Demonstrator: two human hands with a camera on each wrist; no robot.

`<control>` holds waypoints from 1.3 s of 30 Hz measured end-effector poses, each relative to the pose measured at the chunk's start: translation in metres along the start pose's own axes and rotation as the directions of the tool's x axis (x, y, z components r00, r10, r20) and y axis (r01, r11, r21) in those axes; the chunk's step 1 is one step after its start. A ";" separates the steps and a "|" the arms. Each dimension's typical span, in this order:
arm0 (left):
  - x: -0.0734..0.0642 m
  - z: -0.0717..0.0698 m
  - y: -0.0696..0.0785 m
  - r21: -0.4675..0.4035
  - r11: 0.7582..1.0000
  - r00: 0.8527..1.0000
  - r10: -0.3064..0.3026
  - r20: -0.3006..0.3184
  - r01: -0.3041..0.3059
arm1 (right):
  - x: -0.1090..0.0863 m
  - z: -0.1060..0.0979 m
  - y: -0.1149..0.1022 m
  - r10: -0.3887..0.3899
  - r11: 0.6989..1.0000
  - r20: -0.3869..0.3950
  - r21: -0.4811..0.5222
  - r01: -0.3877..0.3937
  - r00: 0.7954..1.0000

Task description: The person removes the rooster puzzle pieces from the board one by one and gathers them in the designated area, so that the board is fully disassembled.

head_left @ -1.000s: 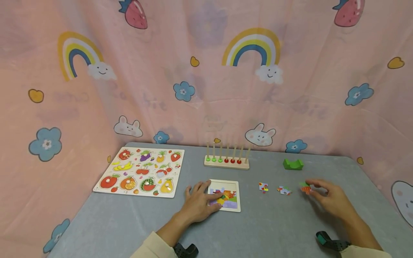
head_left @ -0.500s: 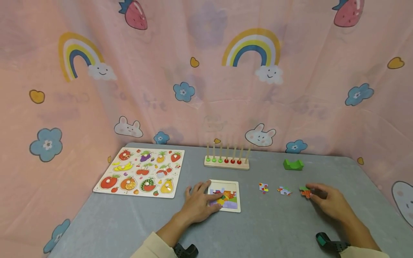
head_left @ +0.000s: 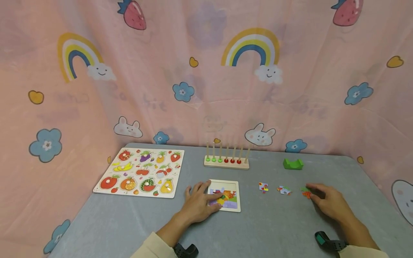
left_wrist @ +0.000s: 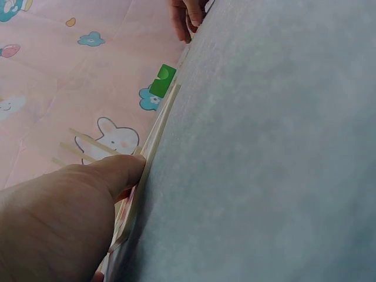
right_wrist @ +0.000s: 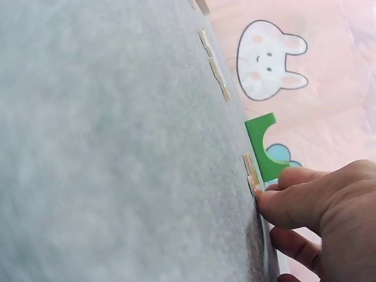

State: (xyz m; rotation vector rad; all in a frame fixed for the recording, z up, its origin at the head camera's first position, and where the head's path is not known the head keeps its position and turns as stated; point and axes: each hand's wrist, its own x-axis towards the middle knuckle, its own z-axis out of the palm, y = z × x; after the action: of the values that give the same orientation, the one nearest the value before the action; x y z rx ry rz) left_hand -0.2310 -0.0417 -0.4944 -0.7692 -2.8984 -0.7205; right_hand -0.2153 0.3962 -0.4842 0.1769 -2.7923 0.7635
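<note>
My left hand (head_left: 197, 205) rests on a small jigsaw puzzle tray (head_left: 239, 197), fingers spread over its left side and partly covering the picture. In the left wrist view, the thumb (left_wrist: 126, 170) lies on the edge of the tray. On the right, my right hand (head_left: 330, 201) pinches the right end of an orange and green puzzle piece (head_left: 306, 193) at table level. The right wrist view has thumb and finger at the end of this piece (right_wrist: 249, 170). Two more loose pieces lie to its left: a lilac one (head_left: 284, 190) and a multicoloured one (head_left: 263, 187).
A fruit peg board (head_left: 135, 193) lies at the table's left. Behind the tray stands a wooden peg counting rack (head_left: 211, 163) with green and red beads. A green curved block (head_left: 293, 164) sits at the back right. A pink printed curtain (head_left: 206, 107) hangs behind the table.
My right hand has lowered slightly, and the orange and green piece has come down flatter to the table, shifting slightly right over the last half second. The left hand stays put.
</note>
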 end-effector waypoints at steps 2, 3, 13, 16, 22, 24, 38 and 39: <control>0.000 0.000 0.000 -0.002 1.000 1.000 -0.001 -0.001 0.001 | 0.001 -0.002 -0.002 0.024 1.000 0.007 -0.004 -0.024 1.000; 0.000 0.000 0.000 -0.002 1.000 1.000 -0.001 -0.001 0.001 | 0.001 -0.004 -0.004 0.039 0.999 0.006 -0.006 -0.039 0.999; 0.002 0.001 -0.002 -0.003 1.000 1.000 0.000 -0.008 0.000 | 0.009 -0.020 -0.035 -0.018 1.000 -0.114 0.020 0.021 0.993; 0.002 0.000 -0.002 -0.003 1.000 1.000 0.001 -0.013 -0.001 | 0.012 -0.024 -0.047 -0.048 0.999 -0.144 0.011 0.050 0.988; 0.001 0.001 -0.003 -0.004 1.000 1.000 0.001 -0.025 -0.002 | 0.012 -0.024 -0.070 -0.110 0.990 -0.202 0.061 0.124 0.973; 0.002 0.001 -0.003 -0.010 1.000 0.999 0.000 -0.036 -0.001 | 0.013 -0.023 -0.077 -0.130 0.985 -0.212 0.084 0.150 0.969; 0.004 0.002 -0.001 -0.087 0.994 0.995 -0.076 -0.068 0.070 | 0.016 -0.006 -0.109 -0.237 0.955 -0.159 0.141 0.259 0.959; 0.003 0.002 -0.002 -0.096 0.993 0.994 -0.080 -0.070 0.073 | 0.016 -0.005 -0.110 -0.240 0.954 -0.153 0.144 0.262 0.959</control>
State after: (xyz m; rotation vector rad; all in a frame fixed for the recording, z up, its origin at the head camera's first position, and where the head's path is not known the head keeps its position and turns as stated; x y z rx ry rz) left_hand -0.2345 -0.0404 -0.4965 -0.6284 -2.8594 -0.8783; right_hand -0.2098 0.3034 -0.4223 0.4820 -2.5163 0.9013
